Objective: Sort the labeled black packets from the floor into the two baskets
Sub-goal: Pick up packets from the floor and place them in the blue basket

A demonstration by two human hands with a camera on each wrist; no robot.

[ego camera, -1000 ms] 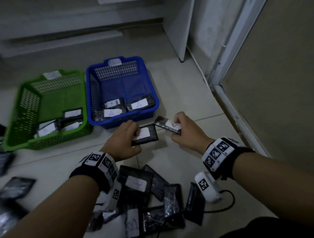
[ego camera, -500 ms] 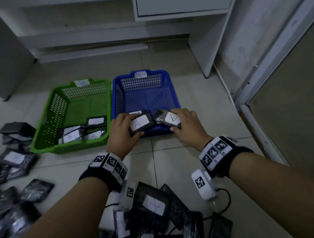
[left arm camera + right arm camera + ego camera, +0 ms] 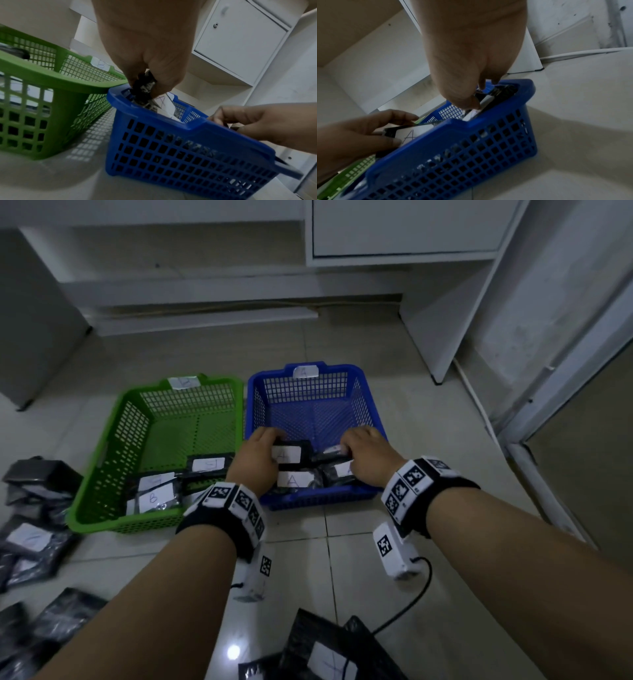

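We hold both hands over the near end of the blue basket [image 3: 310,381]. Our left hand [image 3: 255,460] has its grip closed on a black packet labeled A [image 3: 291,454], thumb and fingers pinching its edge. Our right hand [image 3: 368,455] pinches a second black packet [image 3: 498,93] just above the packets already lying inside. The green basket [image 3: 102,474] touches it on the left and holds B packets [image 3: 156,496]. More packets [image 3: 30,542] lie on the floor [image 3: 342,542].
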